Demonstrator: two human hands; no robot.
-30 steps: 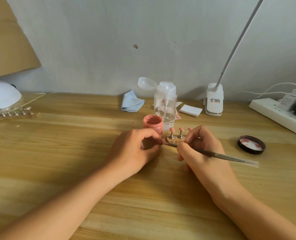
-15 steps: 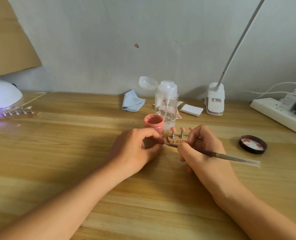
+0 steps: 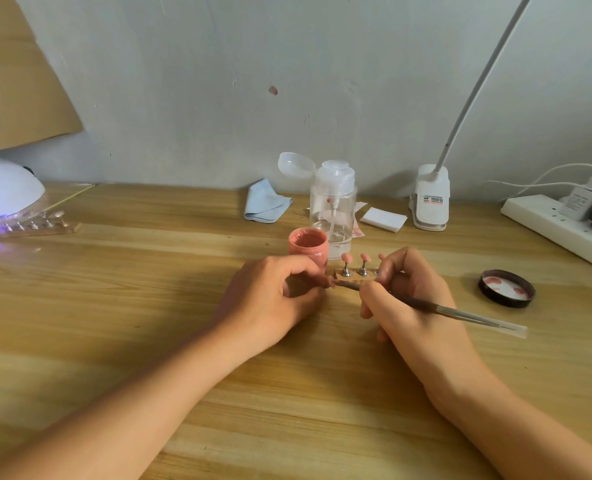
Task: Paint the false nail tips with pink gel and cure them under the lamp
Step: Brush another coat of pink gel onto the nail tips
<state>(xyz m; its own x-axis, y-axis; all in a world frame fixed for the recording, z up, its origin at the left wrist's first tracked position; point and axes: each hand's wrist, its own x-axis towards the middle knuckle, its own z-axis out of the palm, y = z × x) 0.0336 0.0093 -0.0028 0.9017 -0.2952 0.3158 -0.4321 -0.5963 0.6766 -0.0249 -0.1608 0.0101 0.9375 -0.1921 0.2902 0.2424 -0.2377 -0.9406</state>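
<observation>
- The left hand [image 3: 270, 296] pinches a small nail tip [image 3: 329, 281] in its curled fingers.
- The right hand [image 3: 412, 299] grips the brush [image 3: 460, 311], its bristles touching that tip.
- The open pink gel jar [image 3: 308, 245] is at 1 o'clock from the left hand, and the stand [image 3: 355, 273] of painted tips is at 4 o'clock from the jar.
- The curing lamp [image 3: 3, 188] glows violet at 10 o'clock.

Wood table [image 3: 114, 323], w/ gel pot [image 3: 308, 244], lid [image 3: 506, 288], pump bottle [image 3: 333, 202], cloth [image 3: 266, 202], power strip [image 3: 550, 223]

Person, seen in part: left hand [image 3: 266, 296] and right hand [image 3: 415, 303], each with its forearm, at lower left and lower right of the frame. Hands bare, fingers slender; forearms bare to the frame edge.
</observation>
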